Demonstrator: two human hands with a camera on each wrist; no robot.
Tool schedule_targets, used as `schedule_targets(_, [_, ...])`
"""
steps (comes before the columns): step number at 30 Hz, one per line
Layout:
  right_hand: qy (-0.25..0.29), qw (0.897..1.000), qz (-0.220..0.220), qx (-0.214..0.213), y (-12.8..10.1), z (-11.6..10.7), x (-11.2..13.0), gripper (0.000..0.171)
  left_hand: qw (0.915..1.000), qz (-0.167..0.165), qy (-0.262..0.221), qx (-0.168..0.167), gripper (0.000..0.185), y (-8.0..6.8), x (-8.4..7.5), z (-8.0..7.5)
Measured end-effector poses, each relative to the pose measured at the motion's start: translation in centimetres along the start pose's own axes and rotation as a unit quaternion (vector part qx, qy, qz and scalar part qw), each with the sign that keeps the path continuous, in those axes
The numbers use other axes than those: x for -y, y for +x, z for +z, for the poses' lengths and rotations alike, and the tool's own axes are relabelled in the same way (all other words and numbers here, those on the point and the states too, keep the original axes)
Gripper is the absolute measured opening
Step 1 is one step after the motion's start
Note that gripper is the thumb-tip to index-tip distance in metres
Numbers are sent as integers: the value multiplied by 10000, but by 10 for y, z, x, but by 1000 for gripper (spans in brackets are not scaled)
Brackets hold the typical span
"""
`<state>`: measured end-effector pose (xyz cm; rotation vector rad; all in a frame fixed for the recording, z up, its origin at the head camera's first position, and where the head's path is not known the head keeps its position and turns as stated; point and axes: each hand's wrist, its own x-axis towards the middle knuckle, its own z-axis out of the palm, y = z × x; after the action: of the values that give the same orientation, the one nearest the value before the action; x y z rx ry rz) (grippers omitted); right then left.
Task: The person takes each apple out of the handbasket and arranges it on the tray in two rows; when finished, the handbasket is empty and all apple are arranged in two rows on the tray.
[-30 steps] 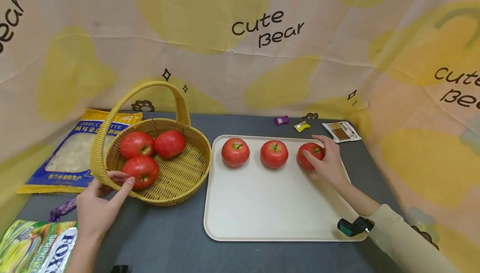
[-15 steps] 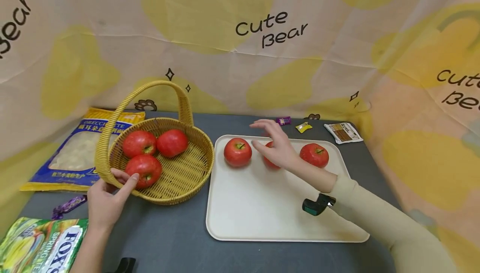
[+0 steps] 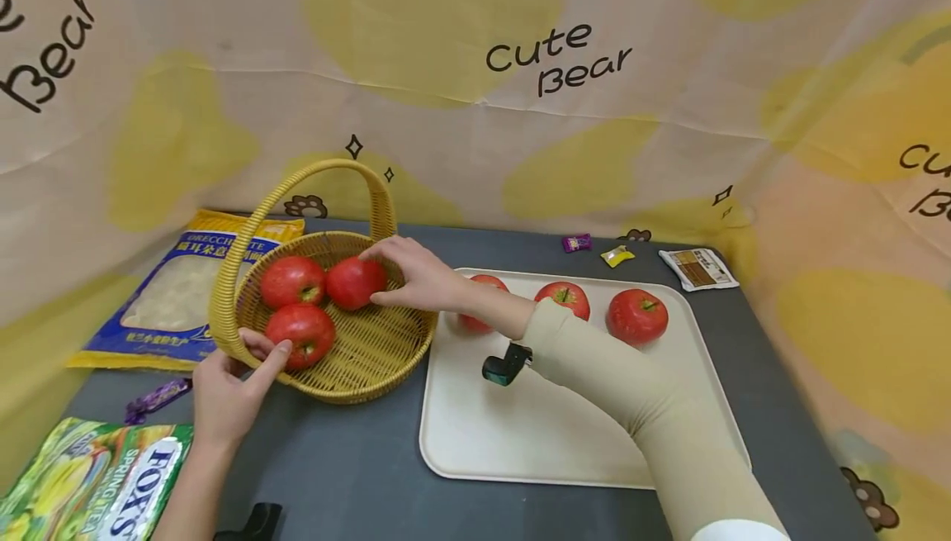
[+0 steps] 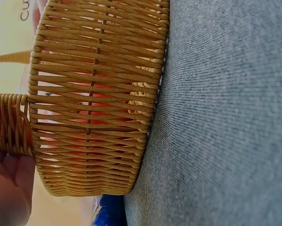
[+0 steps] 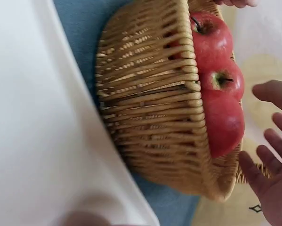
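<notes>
Snack bag [image 3: 96,483] lies at the near left corner of the grey worktop [image 3: 334,458], and just beyond it the left hand [image 3: 226,392] grips the near rim of the wicker basket [image 3: 357,359], thumb inside beside the nearest apple [image 3: 300,333]. Right hand [image 3: 419,277] reaches across from the cream tray [image 3: 520,434], its fingers [image 3: 382,250] spread loosely around the far right apple in the basket [image 3: 354,282], touching it but not yet clenched. Behind stand three apples on the tray [image 3: 636,316].
</notes>
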<state>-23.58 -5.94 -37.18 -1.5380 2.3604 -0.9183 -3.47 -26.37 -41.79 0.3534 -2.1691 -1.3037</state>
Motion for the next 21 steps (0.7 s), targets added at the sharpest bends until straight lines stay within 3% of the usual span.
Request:
schedule_targets(5, [-649, 9957, 172, 637, 27, 12, 5, 60, 10000, 5, 13, 15, 11, 0, 0, 1])
schedule_targets(9, [-1406, 9822, 389, 1187, 41, 19, 8, 70, 10000, -34, 23, 1, 12, 0, 0, 1])
schedule_targets(12, [-1643, 9739, 569, 1460, 49, 24, 9, 77, 10000, -37, 16, -30, 12, -1, 0, 1])
schedule_targets(16, [-1733, 9701, 675, 1558, 55, 29, 7, 81, 10000, -14, 10, -46, 12, -1, 0, 1])
schedule_targets(21, [-1766, 9726, 578, 1399, 54, 31, 2, 79, 10000, -26, -1, -45, 11, -1, 0, 1])
